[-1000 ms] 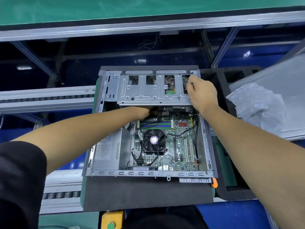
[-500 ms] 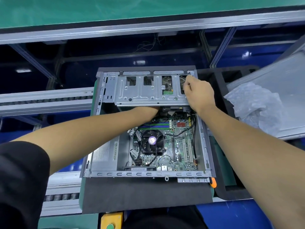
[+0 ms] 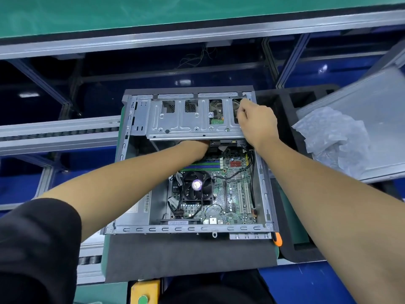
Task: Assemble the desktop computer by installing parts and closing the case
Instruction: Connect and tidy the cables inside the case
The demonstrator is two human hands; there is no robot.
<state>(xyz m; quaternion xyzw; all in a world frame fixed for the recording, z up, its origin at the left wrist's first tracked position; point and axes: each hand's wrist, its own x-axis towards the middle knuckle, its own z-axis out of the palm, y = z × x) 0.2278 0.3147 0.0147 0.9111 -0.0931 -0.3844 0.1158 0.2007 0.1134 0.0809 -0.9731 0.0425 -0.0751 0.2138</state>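
The open computer case (image 3: 122,218) is lying on a dark mat (image 3: 188,255), holding the motherboard (image 3: 232,189) and fan (image 3: 197,185). The right hand (image 3: 258,121) is gripping the drive cage (image 3: 192,123) at the far end; the left hand (image 3: 197,145) is reaching under it, its fingers hidden.

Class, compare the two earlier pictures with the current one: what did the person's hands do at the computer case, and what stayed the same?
Little changed. The left hand slid further under the drive cage, hiding its fingers. The right hand stayed curled at the cage's right end. The fan, case and plastic wrap kept their places.
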